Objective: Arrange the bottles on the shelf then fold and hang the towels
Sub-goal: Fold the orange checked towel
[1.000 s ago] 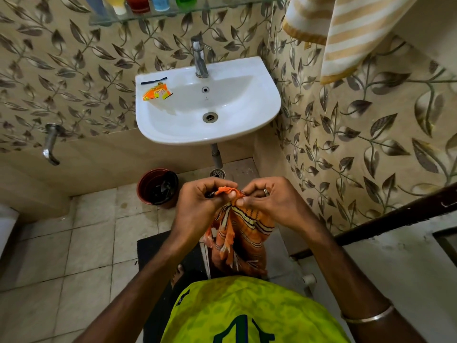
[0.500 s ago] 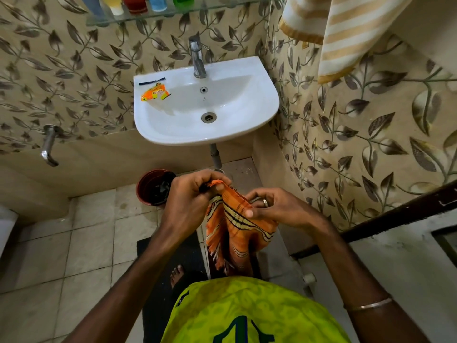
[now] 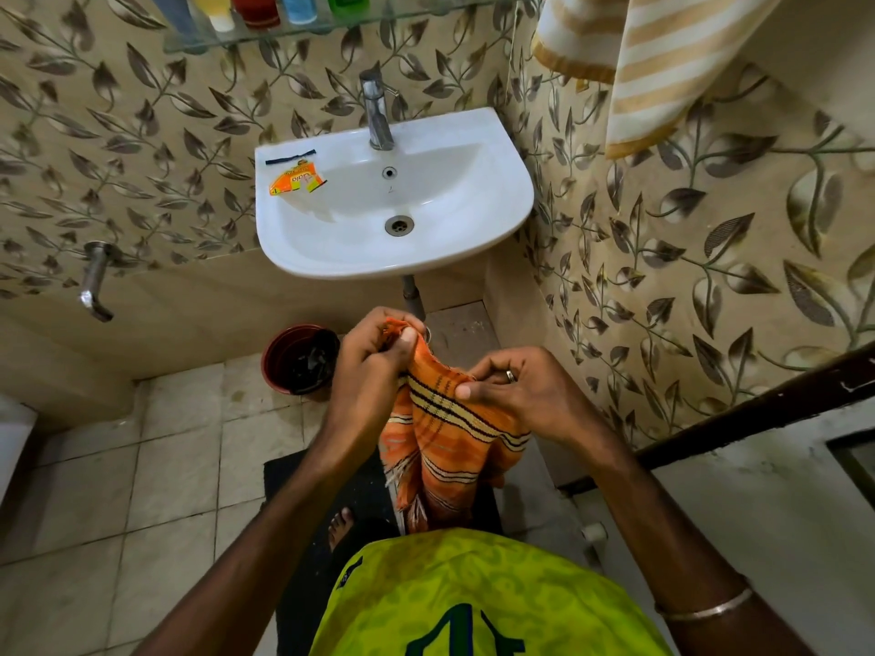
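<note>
An orange towel (image 3: pixel 450 437) with cream and black stripes hangs bunched in front of my body, below the sink. My left hand (image 3: pixel 374 366) grips its top corner between thumb and fingers. My right hand (image 3: pixel 513 390) pinches the upper edge a little lower and to the right, thumb on the striped band. Several bottles (image 3: pixel 265 9) stand in a row on the glass shelf (image 3: pixel 303 33) at the top. A cream and tan striped towel (image 3: pixel 648 54) hangs on the right wall at the upper right.
A white sink (image 3: pixel 511 201) with a steel tap (image 3: pixel 376 111) holds an orange sachet (image 3: pixel 296 181) on its left rim. A dark red bucket (image 3: pixel 279 357) stands on the tiled floor. A wall tap (image 3: pixel 94 281) sticks out at left. A dark mat (image 3: pixel 303 504) lies underfoot.
My hands, held together at the towel's top, have moved apart. The right hand slid down and right along the edge, spreading the fabric; the left hand keeps the corner.
</note>
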Available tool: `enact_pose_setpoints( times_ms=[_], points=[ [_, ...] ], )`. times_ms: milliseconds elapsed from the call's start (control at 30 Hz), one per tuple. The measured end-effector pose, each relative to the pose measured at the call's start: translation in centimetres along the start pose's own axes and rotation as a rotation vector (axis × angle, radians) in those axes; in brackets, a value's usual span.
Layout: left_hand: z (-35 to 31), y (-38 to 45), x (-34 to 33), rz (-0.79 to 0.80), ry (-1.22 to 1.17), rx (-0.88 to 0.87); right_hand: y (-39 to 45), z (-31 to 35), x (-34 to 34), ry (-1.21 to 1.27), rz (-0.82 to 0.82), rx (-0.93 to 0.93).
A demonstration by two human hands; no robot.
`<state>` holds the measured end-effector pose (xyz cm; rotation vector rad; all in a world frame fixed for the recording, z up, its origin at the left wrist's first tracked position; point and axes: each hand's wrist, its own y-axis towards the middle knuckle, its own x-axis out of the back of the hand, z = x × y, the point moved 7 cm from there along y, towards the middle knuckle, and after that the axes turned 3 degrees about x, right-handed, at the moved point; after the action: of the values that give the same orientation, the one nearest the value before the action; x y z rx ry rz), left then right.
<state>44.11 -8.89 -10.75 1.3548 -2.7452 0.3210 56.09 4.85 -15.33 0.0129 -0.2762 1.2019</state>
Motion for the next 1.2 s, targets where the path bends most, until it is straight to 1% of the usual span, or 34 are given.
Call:
enact_pose_setpoints(
  times_ms=[67, 100, 167, 200, 300, 367, 433, 533, 600, 700, 800, 1033, 1133, 1200],
  points=[
    [0.4, 0.2, -1.2, 0.066, 0.024, 0.022, 0.1, 0.1, -0.2, 0.007, -0.012, -0.005],
    [0.6, 0.3, -1.8, 0.126, 0.087, 0.017, 0.1, 0.1, -0.2, 0.010, -0.021, -0.005],
    [0.8, 0.2, -3.1, 0.264, 0.293, 0.011, 0.0, 0.2, 0.3, -0.010, -0.052, 0.006],
    [0.9, 0.2, -3.4, 0.308, 0.412, 0.004, 0.0, 0.2, 0.6, -0.031, -0.062, 0.013],
    [0.4, 0.5, -3.7, 0.392, 0.651, -0.060, -0.4, 0.5, 1.0, -0.057, -0.053, 0.038],
    [0.2, 0.5, -3.9, 0.430, 0.728, -0.101, -0.8, 0.6, 0.9, -0.010, -0.033, 0.050],
    [-0.2, 0.3, -4.2, 0.419, 0.783, -0.143, -1.0, 0.1, 0.7, 0.042, 0.012, 0.026],
    [-0.9, 0.1, -4.0, 0.392, 0.776, -0.212, -1.2, -1.8, 0.4, 0.071, 0.136, -0.072],
    [-1.4, 0.0, -3.7, 0.415, 0.749, -0.237, -1.5, -2.9, 0.0, 0.112, 0.230, -0.144],
    [-2.3, -0.2, -3.1, 0.449, 0.746, -0.256, -1.6, -3.1, 0.2, 0.091, 0.273, -0.171],
    [-2.7, -0.2, -2.3, 0.437, 0.741, -0.239, -1.3, -2.9, 1.0, 0.052, 0.228, -0.154],
    [-3.0, -0.4, -0.5, 0.344, 0.676, -0.237, -1.1, -1.5, 1.6, -0.049, 0.055, -0.050],
    [-3.0, -0.2, 0.0, 0.289, 0.684, -0.253, -1.3, -0.8, 1.3, -0.067, 0.028, -0.018],
    [-2.7, 0.2, 0.1, 0.290, 0.723, -0.237, -1.4, -0.3, 1.0, -0.072, 0.012, 0.008]
  ],
)
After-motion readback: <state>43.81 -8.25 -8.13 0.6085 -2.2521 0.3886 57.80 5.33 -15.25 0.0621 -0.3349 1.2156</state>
